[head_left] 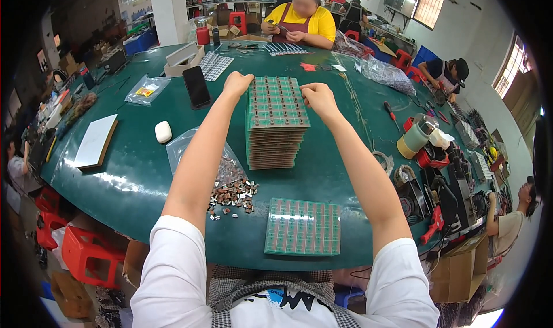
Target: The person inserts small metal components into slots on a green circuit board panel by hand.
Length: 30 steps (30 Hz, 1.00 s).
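Observation:
A tall stack of circuit board panels (273,149) stands in the middle of the green table. Its top panel (280,120) is green and carries rows of small dark parts. My left hand (237,86) is closed at the far left corner of this panel, fingertips on its edge. At the far right edge, my right hand (320,100) has its fingers curled in, thumb and forefinger against the panel. Nearer to me lies a low pile of bare green panels (302,227). Left of it, small metal and brown components (235,195) spill from a clear plastic bag (183,146).
A black phone (196,87), a white oval case (163,132) and a pale flat box (97,141) lie to the left. On the right are a screwdriver (391,114), a pale green cup (413,139) and a red-handled tool (433,224). A person in yellow (319,25) works across the table.

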### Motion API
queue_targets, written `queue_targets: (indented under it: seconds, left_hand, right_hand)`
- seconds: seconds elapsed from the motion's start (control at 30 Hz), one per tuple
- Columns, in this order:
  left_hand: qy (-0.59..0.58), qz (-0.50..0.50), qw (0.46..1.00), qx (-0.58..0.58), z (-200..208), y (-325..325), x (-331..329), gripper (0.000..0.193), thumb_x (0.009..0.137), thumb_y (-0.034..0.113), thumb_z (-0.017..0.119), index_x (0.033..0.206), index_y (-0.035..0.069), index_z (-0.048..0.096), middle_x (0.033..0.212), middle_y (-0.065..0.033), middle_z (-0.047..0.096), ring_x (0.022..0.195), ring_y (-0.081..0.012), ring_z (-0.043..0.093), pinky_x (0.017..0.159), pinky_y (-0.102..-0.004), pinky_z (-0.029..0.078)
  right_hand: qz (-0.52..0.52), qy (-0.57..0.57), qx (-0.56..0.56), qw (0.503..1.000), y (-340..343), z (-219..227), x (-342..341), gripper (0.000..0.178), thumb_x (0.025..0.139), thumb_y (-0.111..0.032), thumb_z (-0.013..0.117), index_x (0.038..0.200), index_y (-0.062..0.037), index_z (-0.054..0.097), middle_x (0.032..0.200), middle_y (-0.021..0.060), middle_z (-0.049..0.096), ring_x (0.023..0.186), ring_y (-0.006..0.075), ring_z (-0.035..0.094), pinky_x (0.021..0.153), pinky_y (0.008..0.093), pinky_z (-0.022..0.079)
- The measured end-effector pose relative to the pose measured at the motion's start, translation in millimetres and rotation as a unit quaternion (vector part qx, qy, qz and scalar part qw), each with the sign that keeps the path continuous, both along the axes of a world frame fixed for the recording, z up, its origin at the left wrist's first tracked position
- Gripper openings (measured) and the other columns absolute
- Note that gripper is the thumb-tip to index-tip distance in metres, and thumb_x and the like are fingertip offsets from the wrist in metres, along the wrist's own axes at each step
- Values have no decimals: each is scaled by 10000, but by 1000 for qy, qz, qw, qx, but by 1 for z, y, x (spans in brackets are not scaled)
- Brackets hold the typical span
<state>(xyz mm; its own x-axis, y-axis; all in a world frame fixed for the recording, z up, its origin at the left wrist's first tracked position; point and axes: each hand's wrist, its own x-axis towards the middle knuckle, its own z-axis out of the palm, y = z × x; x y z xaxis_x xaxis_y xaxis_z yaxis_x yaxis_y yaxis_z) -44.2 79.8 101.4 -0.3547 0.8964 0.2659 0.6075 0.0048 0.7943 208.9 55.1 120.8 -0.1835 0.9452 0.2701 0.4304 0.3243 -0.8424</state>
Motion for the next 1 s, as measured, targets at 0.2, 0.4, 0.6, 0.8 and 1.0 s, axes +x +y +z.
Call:
queue_targets:
  seconds: [0.2,0.4,0.6,0.8,1.0]
  left_hand:
    - [-2,-13,999,-34,-4,-1,3,434,812,337,663,823,-97,670,804,-169,659,752,-221,616,700,-372,455]
    - [11,3,1000,-29,-8,0,3,445,789,385,640,814,-57,691,887,-232,672,879,-345,653,809,-411,485]
    - [-5,34,999,-39,-6,-4,-13,539,878,457,520,1033,-42,652,1070,-249,633,1025,-368,605,894,-418,453]
    - [-346,-45,935,-58,3,-71,30,815,921,633,364,1416,-13,315,1436,-216,350,1326,-272,351,1048,-529,261]
    - [-452,-118,883,-41,13,-100,57,686,978,565,282,1333,5,458,1368,-138,478,1239,-270,463,1025,-399,382]
  right_hand:
    - [-3,-8,-6,1000,-3,-5,1,303,827,-160,532,1024,6,690,728,123,675,686,186,652,684,316,505]
    - [-7,-12,-8,1000,-5,-3,3,291,829,-166,538,1004,2,698,734,121,675,678,182,651,681,317,506]
    - [-4,-23,-14,1000,-2,-4,-1,349,879,-285,532,1035,-14,688,787,111,679,739,195,649,724,333,496]
    - [123,106,-208,964,-36,16,3,792,941,-594,364,1447,-2,221,1486,186,241,1377,280,230,1100,400,219]
    - [155,230,-256,926,-50,18,-12,882,935,-629,320,1484,-2,33,1567,159,20,1451,266,14,1157,405,61]
